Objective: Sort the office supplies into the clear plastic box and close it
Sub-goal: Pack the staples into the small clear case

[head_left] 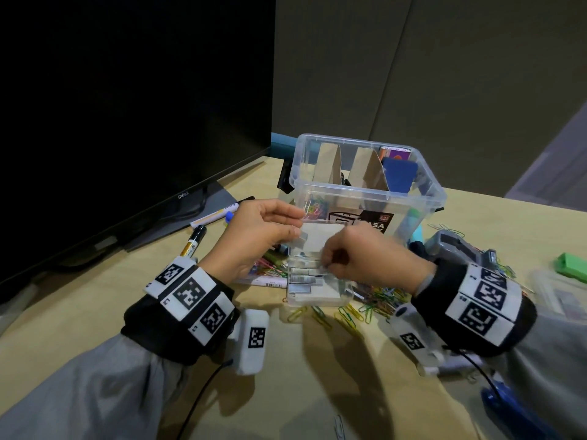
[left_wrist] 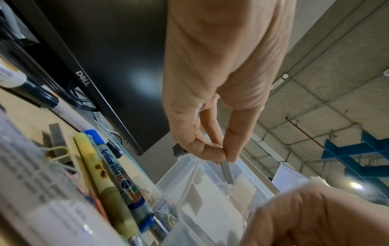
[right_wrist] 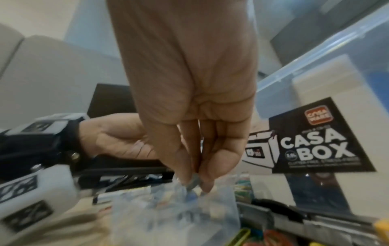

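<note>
Head view: black monitor (head_left: 127, 106) fills upper left of frame, on a tan surface (head_left: 95, 300). Clear plastic box (head_left: 365, 185) sits upper centre, upright, lid off, cardboard dividers standing inside, a blue item in its right compartment, "CASA BOX" label (right_wrist: 311, 141) on the near wall. Just in front of it, centre frame, a small clear staple case (head_left: 317, 281) lies open, long axis running toward the big box, rows of staple strips lying crosswise inside. Left hand (head_left: 254, 236) comes in from lower left, palm turned inward, fingers (left_wrist: 212, 153) pinching a grey staple strip (left_wrist: 227, 173) that points down into the case, long axis near upright in left wrist view. Right hand (head_left: 365, 262) comes in from lower right, knuckles up, fingers (right_wrist: 210, 176) pinched on a small grey piece over the case; blurred, likely another staple strip. Markers (head_left: 219, 212) lie left of the box, pointing toward the monitor. Colored paper clips (head_left: 359, 309) scattered lower centre, around the case. Green item (head_left: 570, 266) at right edge.
</note>
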`<state>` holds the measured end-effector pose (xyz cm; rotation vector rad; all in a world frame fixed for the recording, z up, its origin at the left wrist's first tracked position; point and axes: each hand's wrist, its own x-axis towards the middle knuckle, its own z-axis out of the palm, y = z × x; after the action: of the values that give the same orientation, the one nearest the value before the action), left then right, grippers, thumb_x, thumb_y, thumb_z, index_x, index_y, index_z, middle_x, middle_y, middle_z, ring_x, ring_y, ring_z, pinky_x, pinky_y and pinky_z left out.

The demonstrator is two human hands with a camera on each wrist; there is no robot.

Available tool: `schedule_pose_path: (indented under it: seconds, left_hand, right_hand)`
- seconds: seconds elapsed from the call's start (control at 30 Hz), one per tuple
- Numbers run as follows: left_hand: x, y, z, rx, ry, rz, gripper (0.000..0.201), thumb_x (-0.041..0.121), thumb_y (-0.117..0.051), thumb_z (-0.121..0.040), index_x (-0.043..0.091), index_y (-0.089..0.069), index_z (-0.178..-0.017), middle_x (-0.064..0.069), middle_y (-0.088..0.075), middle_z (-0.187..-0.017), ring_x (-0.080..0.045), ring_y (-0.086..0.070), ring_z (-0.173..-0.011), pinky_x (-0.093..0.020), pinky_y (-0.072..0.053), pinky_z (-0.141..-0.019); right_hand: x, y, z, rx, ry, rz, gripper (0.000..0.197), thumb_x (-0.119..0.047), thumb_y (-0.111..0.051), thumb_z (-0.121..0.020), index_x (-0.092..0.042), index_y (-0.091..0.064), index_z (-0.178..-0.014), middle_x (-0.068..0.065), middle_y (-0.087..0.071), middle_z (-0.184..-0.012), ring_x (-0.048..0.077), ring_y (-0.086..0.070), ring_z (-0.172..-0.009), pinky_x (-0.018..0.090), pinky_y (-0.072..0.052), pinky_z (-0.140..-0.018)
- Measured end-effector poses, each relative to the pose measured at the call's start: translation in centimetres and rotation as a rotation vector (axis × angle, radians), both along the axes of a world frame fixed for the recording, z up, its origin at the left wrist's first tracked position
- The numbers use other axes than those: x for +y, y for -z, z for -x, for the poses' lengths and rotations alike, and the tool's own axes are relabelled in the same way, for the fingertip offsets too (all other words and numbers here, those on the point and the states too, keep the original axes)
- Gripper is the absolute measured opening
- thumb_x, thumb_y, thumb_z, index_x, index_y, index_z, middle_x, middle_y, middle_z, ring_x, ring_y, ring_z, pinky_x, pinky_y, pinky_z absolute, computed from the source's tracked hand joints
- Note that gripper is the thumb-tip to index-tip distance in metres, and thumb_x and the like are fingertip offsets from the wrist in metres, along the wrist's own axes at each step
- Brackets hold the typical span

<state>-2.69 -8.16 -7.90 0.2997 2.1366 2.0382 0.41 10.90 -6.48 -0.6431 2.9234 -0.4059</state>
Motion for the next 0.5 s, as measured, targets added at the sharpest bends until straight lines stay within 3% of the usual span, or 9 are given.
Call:
schedule_pose_path:
  seconds: [0.13,0.3,0.5]
  left_hand:
    - [-0.3,0.1,-0.3,0.005,-0.012,-0.024,0.028,-0.013,-0.067,-0.080,0.013,-0.070,-0.089,-0.002,-0.073,-0.083,-0.007,-0.069,-0.074,-0.017,-0.055,-0.065]
    - [-0.8,0.2,-0.6,0.006,-0.014,-0.046,0.027,-0.013,-0.069,-0.079,0.012,-0.070,-0.088,0.000,-0.072,-0.079,-0.005,-0.069,-0.072,-0.014,-0.052,-0.064]
    - [-1.1,0.6,-0.7,-0.016,-0.021,-0.066,0.026,-0.012,-0.069,-0.079,0.011,-0.070,-0.089,-0.002,-0.072,-0.082,-0.010,-0.069,-0.076,-0.022,-0.058,-0.072]
  right_hand:
    - [-0.5,0.7,-0.1,0.013,-0.050,-0.107,0.014,-0.010,-0.065,-0.082,-0.015,-0.075,-0.090,-0.003,-0.073,-0.085,0.012,-0.064,-0.077,0.031,-0.054,-0.079]
    - [-0.6,1.1,-0.1,0.006,-0.038,-0.113,0.010,-0.011,-0.068,-0.082,-0.016,-0.073,-0.089,-0.004,-0.071,-0.084,0.012,-0.064,-0.077,0.031,-0.054,-0.078]
    - [-0.7,1.2,-0.3,0.000,-0.040,-0.129,0.010,-0.010,-0.067,-0.082,-0.017,-0.072,-0.087,-0.004,-0.071,-0.083,0.013,-0.064,-0.078,0.030,-0.054,-0.077]
